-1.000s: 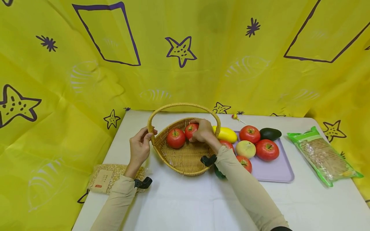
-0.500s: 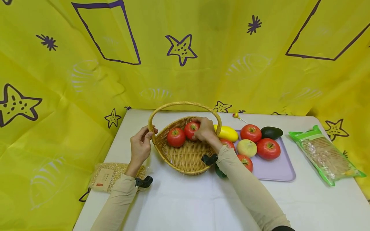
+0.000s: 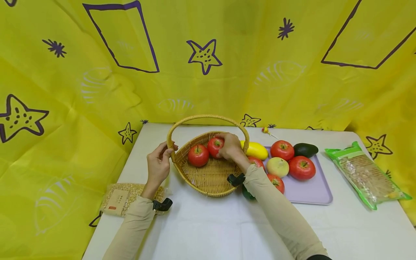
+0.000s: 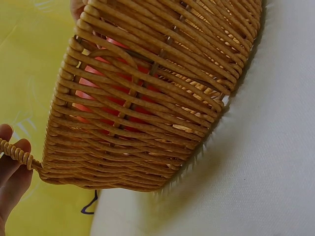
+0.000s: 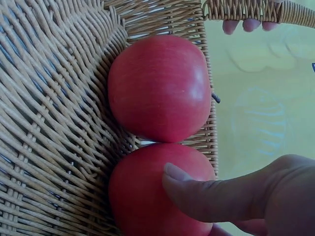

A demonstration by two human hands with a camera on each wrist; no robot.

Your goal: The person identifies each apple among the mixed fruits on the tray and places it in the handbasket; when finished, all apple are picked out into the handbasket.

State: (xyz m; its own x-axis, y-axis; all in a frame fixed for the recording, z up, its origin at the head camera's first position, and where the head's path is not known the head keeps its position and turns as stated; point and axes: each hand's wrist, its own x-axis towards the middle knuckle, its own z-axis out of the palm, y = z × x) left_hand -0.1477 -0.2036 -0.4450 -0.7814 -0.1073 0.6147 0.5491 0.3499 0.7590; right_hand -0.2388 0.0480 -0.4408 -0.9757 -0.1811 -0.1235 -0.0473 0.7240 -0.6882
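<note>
A wicker basket (image 3: 208, 182) with a tall arched handle (image 3: 208, 116) stands on the white table. My left hand (image 3: 157, 167) pinches the left foot of that handle, thumb in front; its fingertips (image 4: 19, 147) show behind the wrapped cane in the left wrist view. Inside the basket, my right hand (image 3: 230, 146) grips a red apple (image 5: 147, 191), the thumb lying across its side. A second red apple (image 5: 160, 88), with a dark stem, sits against the first one by the basket wall. Through the weave, red shows in the left wrist view.
On the right, a lilac tray (image 3: 310, 196) bears several red fruits (image 3: 301, 168), a pale round fruit (image 3: 277, 167) and an avocado (image 3: 305, 149). A yellow fruit (image 3: 255, 150) lies beside the basket. Bagged kernels (image 3: 117, 198), a green-edged packet (image 3: 367, 177) and a lollipop (image 3: 266, 130) lie around.
Slightly more of the gripped apple shows beside my right hand than a second ago. The head view has shifted a little; my left hand stays on the handle.
</note>
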